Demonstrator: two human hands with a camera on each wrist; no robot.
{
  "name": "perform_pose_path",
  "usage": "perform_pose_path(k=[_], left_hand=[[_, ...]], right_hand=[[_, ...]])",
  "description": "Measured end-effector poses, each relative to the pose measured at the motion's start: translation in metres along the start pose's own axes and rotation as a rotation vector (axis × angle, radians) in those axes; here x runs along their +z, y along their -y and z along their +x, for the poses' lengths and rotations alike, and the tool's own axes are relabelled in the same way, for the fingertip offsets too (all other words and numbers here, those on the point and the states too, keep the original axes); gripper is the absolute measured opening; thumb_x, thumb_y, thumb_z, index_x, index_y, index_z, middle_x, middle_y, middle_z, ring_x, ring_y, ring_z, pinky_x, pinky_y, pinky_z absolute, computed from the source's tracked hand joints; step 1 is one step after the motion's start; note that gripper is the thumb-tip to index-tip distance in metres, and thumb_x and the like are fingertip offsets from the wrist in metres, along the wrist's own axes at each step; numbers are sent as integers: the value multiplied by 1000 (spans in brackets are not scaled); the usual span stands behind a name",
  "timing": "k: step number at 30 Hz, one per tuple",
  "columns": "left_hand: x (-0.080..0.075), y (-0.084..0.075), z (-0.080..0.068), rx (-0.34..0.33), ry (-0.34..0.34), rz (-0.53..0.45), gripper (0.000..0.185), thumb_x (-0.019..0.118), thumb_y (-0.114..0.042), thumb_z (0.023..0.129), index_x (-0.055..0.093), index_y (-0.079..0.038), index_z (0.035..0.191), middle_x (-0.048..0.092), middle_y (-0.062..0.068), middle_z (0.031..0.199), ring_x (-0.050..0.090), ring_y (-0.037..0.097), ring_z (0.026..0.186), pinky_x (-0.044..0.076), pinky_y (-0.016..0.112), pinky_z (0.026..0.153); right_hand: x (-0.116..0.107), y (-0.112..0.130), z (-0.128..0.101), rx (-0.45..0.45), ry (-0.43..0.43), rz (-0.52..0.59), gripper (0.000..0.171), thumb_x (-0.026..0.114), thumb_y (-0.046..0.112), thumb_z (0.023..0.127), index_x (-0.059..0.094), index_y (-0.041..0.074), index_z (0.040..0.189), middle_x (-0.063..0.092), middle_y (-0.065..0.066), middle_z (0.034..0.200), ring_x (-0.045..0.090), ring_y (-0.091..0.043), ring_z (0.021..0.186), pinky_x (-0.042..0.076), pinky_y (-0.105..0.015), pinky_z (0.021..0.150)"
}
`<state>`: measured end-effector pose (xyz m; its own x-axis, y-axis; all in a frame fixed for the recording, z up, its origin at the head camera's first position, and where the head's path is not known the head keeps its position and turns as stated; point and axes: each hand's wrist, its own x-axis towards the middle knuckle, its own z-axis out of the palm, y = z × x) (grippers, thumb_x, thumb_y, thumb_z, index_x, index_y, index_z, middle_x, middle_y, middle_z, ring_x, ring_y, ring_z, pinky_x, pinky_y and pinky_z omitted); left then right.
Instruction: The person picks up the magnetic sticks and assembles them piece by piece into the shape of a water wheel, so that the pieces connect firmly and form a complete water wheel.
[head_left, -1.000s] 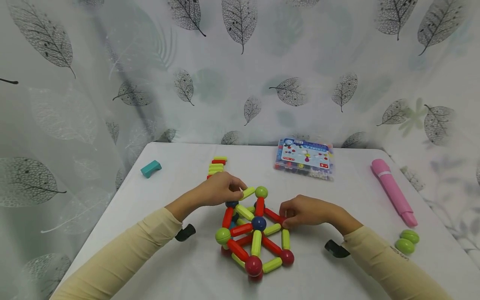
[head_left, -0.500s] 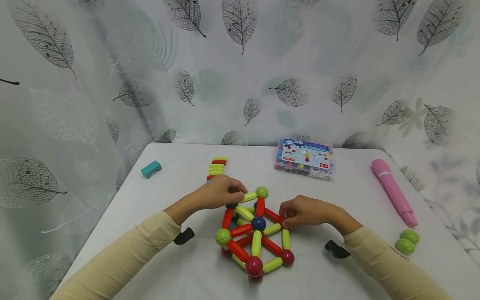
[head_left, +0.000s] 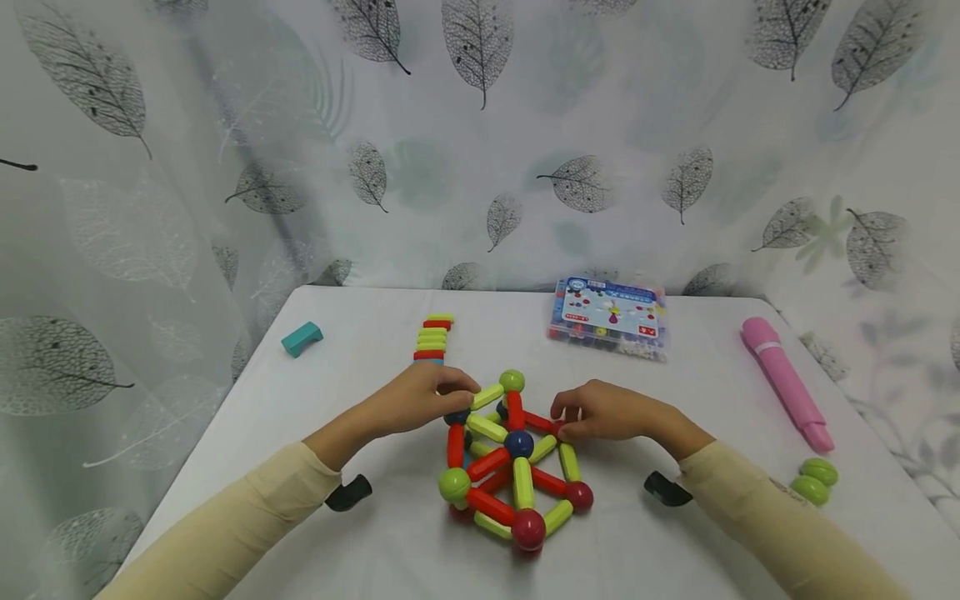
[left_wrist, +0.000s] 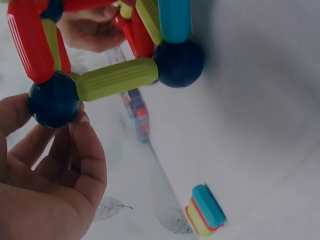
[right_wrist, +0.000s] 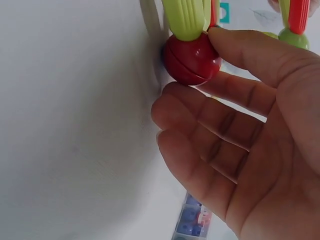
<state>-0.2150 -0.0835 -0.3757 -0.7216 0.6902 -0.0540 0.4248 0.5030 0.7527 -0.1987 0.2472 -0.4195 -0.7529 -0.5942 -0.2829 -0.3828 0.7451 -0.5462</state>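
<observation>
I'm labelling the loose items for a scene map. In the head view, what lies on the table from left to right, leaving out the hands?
Teal block → stack of spare rods → rod-and-ball structure → toy box → pink pen-shaped tool → green pieces.

Bright, even, soft-shadowed light; head view bends at edges, wrist close-ups slightly blurred.
</observation>
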Motion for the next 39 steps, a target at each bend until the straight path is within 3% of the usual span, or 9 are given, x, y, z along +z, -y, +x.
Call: perform_pose_path(k=[4, 9, 15, 19, 24, 29, 34, 39], left_hand=[[4, 3, -14, -72, -14, -108, 28, 61, -27, 101, 71, -16, 125, 72, -7, 107, 65, 16, 95, 57, 34, 86], [9, 1, -28, -157, 23, -285, 34, 62, -28, 100, 68, -13, 130, 71, 1, 113, 68, 24, 95, 58, 37, 88], [13, -7, -33, -185, 64, -360, 38, 64, -29, 100, 65, -8, 132, 73, 4, 111, 71, 26, 95, 59, 37, 87], [14, -4, -27, -232, -6, -380, 38, 62, -32, 101, 65, -6, 129, 71, 13, 114, 71, 28, 99, 60, 38, 87], [17, 9, -9, -354, -92, -432, 51, 58, -45, 102, 59, -10, 138, 61, 15, 138, 63, 33, 120, 56, 43, 96], [24, 15, 7, -399, -38, -474, 69, 52, -59, 100, 46, -14, 151, 51, 15, 149, 56, 35, 131, 52, 50, 102], [31, 17, 18, -391, 17, -446, 79, 47, -69, 97, 42, -15, 154, 52, 14, 148, 57, 34, 128, 51, 52, 103], [37, 17, 24, -405, 59, -414, 83, 47, -76, 92, 50, -15, 149, 57, 11, 141, 59, 31, 124, 51, 51, 101]], right_hand=[[-6, 2, 10, 21, 7, -3, 24, 71, 27, 96, 70, 16, 117, 71, 6, 97, 64, -10, 82, 57, -26, 71], [-13, 9, 20, 57, 13, 22, 23, 70, 23, 98, 69, 15, 119, 71, 3, 98, 63, -14, 77, 58, -29, 62], [-14, 9, 21, 85, -2, 24, 26, 68, 21, 99, 67, 14, 124, 71, 2, 98, 65, -16, 74, 58, -29, 62], [-13, 10, 8, 114, -31, 60, 33, 68, 24, 98, 64, 11, 129, 71, -1, 99, 65, -19, 74, 59, -30, 61], [-13, 8, -22, 192, -82, 197, 43, 65, 34, 100, 61, 9, 134, 70, -6, 106, 68, -21, 82, 61, -32, 62], [-7, 5, -50, 262, -37, 322, 49, 61, 43, 101, 58, 10, 138, 69, -8, 110, 70, -24, 83, 61, -38, 64], [4, 5, -57, 219, 14, 279, 40, 70, 33, 96, 63, 13, 131, 70, -4, 98, 68, -22, 77, 61, -37, 62], [13, 2, -51, 187, 1, 236, 29, 74, 27, 94, 68, 16, 121, 67, -1, 88, 64, -20, 70, 59, -34, 59]])
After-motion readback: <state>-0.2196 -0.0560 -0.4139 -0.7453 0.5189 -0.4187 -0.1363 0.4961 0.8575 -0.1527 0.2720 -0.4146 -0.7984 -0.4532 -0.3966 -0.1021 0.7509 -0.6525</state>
